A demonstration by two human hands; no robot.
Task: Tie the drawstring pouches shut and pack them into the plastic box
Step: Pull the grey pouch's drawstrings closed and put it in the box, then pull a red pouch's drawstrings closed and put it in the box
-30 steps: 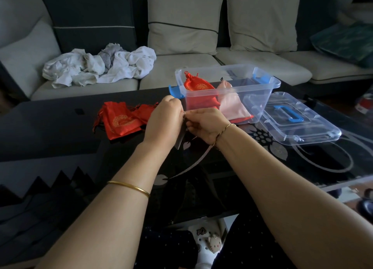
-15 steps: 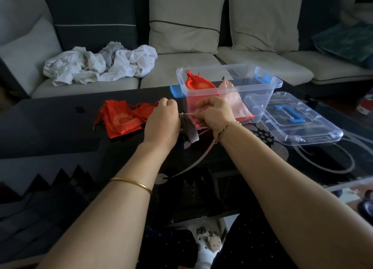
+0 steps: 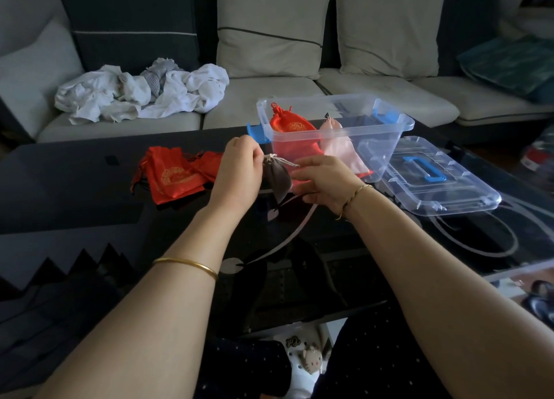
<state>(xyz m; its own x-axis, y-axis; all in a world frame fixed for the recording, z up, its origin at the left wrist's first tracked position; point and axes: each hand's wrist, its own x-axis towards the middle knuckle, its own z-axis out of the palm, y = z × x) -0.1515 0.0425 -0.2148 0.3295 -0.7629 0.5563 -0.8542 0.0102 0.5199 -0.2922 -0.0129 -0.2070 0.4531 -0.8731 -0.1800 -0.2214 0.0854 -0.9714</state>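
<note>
The left grip (image 3: 239,171) is closed in a pinch on the gathered neck of a dark grey pouch (image 3: 277,178), which hangs from it with its body just above the black glass counter (image 3: 75,189). A pale drawstring (image 3: 284,162) runs from the neck toward the right grip (image 3: 322,183). That grip is just beside the pouch, its fingers (image 3: 299,175) loosely stretched toward the fabric. The cord's end lies by its forefinger, and whether the right grip holds the cord I cannot tell.

Directly beyond the right grip stands the clear plastic box (image 3: 386,135), open, with blue latches. Inside it a tied red pouch (image 3: 289,126) and a pink pouch (image 3: 341,147) stand side by side, necks up. To the right of the right grip the box's lid (image 3: 443,186) lies flat on the counter, its blue handle facing up. To the left of the left grip, close to it, several red pouches (image 3: 171,174) with gold print lie overlapping on the counter.

A gold bangle (image 3: 186,264) sits on the left forearm and a thin bracelet (image 3: 356,192) on the right wrist. Far beyond both grips, a heap of white clothes (image 3: 141,96) lies on a sofa (image 3: 269,93).
</note>
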